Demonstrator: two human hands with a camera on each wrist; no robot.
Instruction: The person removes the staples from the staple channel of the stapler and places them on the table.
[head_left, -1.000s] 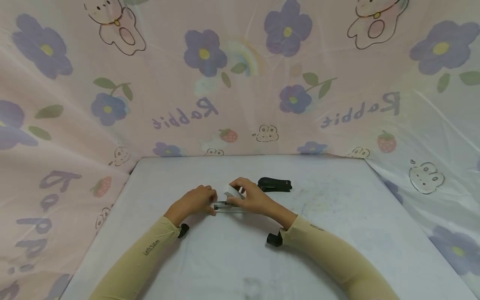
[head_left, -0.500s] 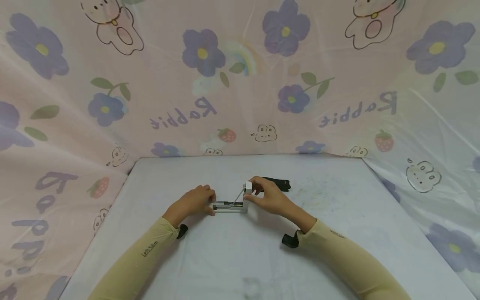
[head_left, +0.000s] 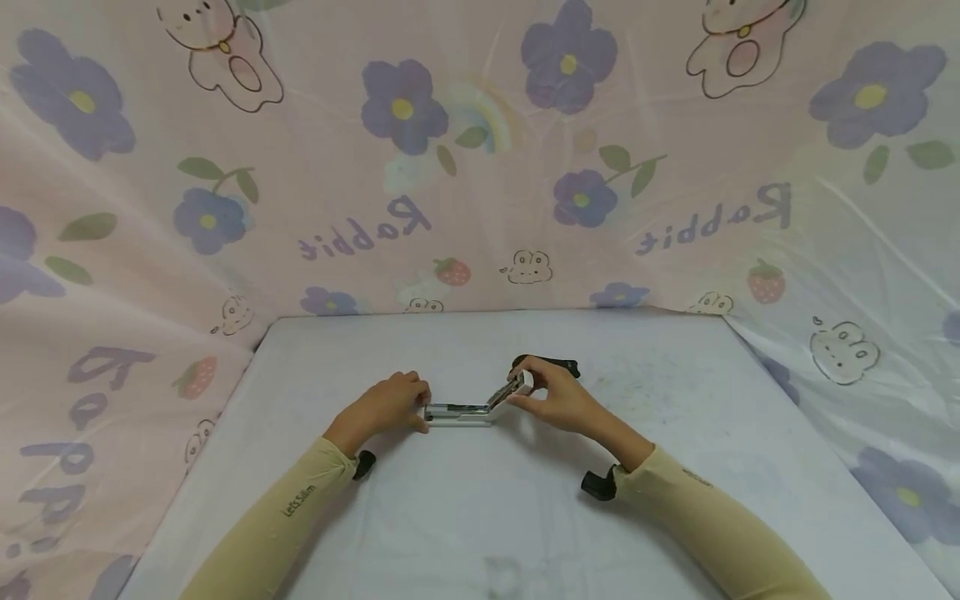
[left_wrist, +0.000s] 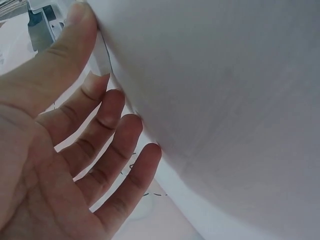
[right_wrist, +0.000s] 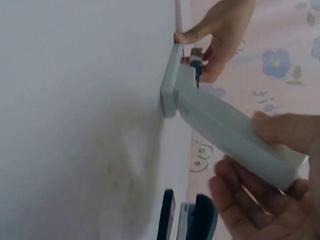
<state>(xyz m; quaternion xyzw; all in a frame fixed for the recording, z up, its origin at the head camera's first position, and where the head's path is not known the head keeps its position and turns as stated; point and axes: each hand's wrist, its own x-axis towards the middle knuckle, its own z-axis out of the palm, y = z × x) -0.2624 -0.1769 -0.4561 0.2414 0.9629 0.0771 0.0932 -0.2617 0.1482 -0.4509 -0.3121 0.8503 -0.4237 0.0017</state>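
A white stapler [head_left: 457, 422] stands on the table, its top arm [right_wrist: 225, 130] swung far back and slanting up to the right. The metal staple channel [head_left: 457, 408] is exposed on the base. My left hand [head_left: 386, 406] pinches the base's left end, with the thumb on the near side and fingers behind. In the left wrist view its fingers [left_wrist: 120, 130] lie close to the table surface. My right hand [head_left: 558, 400] grips the free end of the raised arm between thumb and fingers.
A black stapler [head_left: 566, 365] lies behind my right hand, partly covered by it. The table [head_left: 480, 517] has a white cover. Patterned cloth [head_left: 480, 192] hangs along its back and sides.
My right hand has moved to the right, swinging the white stapler's top arm up and back from over the base. The left hand stays at the base's left end.
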